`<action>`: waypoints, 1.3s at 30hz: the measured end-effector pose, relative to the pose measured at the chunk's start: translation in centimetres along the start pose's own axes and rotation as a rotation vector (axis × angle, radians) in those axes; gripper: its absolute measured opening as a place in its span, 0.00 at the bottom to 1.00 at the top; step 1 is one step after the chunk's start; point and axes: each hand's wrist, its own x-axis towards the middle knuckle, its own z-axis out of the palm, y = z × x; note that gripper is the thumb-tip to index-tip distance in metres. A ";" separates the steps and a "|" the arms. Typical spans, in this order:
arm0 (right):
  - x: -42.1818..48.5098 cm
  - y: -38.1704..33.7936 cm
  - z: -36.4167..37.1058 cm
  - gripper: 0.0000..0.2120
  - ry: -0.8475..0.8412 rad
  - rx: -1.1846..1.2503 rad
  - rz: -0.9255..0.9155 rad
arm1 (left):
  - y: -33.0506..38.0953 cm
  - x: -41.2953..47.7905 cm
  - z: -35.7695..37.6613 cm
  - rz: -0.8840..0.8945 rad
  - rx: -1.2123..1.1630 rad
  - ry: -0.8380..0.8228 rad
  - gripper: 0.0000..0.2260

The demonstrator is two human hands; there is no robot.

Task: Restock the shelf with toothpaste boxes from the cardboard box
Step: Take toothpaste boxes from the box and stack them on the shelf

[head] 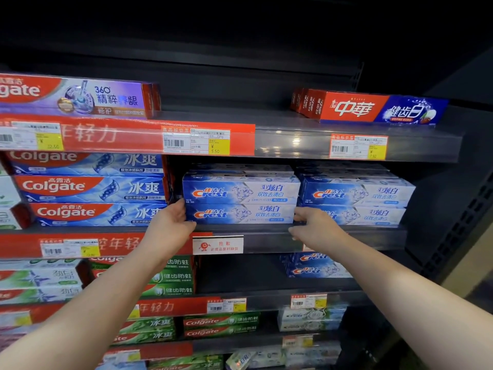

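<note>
A toothpaste box [240,214] gripped on the shelf [346,231].
The left hand [170,222] clasps its left end, the right hand [314,225] pinches its right.

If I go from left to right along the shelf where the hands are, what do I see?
Stacked blue Colgate boxes → left hand → first Crest stack, with a hand at each end → right hand → second Crest stack.
</note>
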 end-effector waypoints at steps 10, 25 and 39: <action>-0.6 0.4 -0.6 0.17 -0.007 -0.005 -0.029 | 0.1 -0.4 0.3 0.048 -0.003 0.023 0.26; -2.9 1.1 -0.7 0.21 0.016 -0.030 -0.366 | -1.5 -8.4 -1.4 -0.001 0.226 0.360 0.23; -9.7 -7.9 13.6 0.24 -0.438 -0.118 -0.630 | -11.8 -25.0 -13.7 -0.298 0.633 0.538 0.25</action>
